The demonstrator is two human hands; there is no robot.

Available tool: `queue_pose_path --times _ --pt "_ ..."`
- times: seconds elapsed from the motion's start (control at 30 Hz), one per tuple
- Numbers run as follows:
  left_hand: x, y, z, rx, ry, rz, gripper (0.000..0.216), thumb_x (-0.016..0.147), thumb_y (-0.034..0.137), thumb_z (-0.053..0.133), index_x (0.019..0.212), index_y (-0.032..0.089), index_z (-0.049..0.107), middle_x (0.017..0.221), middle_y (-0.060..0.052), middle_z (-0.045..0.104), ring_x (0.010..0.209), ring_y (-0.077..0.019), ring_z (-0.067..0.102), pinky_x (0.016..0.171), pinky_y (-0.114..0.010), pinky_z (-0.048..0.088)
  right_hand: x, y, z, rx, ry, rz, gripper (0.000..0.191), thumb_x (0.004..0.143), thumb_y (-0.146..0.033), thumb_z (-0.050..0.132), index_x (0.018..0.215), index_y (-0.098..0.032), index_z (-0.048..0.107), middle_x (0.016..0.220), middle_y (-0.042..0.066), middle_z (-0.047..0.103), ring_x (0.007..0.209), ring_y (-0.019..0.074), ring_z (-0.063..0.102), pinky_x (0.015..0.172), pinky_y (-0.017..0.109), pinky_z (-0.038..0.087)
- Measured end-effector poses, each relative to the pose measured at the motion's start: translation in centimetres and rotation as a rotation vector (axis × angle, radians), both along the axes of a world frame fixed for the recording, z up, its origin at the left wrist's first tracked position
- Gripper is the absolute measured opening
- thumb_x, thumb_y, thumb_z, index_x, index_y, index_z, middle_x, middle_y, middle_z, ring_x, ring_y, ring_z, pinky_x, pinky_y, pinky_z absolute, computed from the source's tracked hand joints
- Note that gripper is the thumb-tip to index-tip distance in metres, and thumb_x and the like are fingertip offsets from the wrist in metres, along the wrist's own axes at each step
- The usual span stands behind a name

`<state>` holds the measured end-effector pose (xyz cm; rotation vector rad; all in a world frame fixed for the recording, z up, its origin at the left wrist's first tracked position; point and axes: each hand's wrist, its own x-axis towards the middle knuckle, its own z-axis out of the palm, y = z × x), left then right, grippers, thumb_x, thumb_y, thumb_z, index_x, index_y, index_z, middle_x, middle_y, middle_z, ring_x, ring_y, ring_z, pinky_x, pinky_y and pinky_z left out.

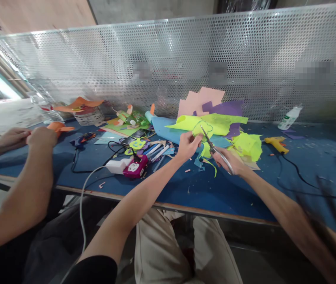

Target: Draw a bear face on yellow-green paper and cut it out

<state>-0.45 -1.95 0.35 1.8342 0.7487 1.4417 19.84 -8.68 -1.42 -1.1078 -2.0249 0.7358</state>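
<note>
My left hand [188,144] pinches a small yellow-green foam piece [200,130] and holds it up above the blue table [203,189]. My right hand [226,161] grips a pair of metal scissors [212,146], whose blades point up and left into the foam piece. A thin green strip hangs down below the cut. Behind the hands lie a yellow-green sheet [215,122], a light blue sheet [165,128], and pink and purple sheets [203,100].
Another person's arms [34,157] work at the left with an orange piece [57,126]. A pink and white power strip [129,166] with cables sits near the front edge. A yellow glue gun [276,142] and white glue bottle [289,117] lie right. A perforated metal screen [245,59] backs the table.
</note>
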Motion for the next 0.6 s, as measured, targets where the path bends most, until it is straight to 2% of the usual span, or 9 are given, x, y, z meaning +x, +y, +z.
queue_pose_path --times 0.23,0.37,0.6 --pt "0.27 -0.17 -0.45 -0.007 0.121 -0.037 0.044 0.091 0.041 0.06 0.055 0.015 0.059 0.05 0.001 0.054 0.049 -0.0085 0.049 0.054 -0.024 0.038 0.2 0.01 -0.27 -0.047 0.034 0.036 0.06 0.101 -0.077 0.032 0.09 -0.02 0.048 0.068 -0.001 0.051 0.061 0.0152 0.05 0.061 0.03 0.042" --pt "0.34 0.03 -0.79 0.006 0.025 -0.035 0.046 0.094 0.049 0.059 0.064 0.015 0.062 0.051 0.001 0.055 0.049 -0.0095 0.051 0.055 -0.024 0.041 0.47 0.22 -0.51 -0.042 0.012 0.026 0.059 0.101 -0.076 0.033 0.089 -0.02 0.049 0.069 0.0 0.052 0.061 0.0153 0.05 0.06 0.03 0.041" --pt "0.46 -0.15 -0.3 0.0 -0.116 -0.049 0.045 0.095 0.06 0.06 0.08 0.017 0.06 0.056 0.002 0.058 0.048 -0.0091 0.05 0.052 -0.024 0.04 0.53 0.42 -0.46 -0.006 -0.037 -0.006 0.06 0.101 -0.076 0.033 0.088 -0.02 0.049 0.069 0.0 0.054 0.062 0.016 0.05 0.06 0.031 0.04"
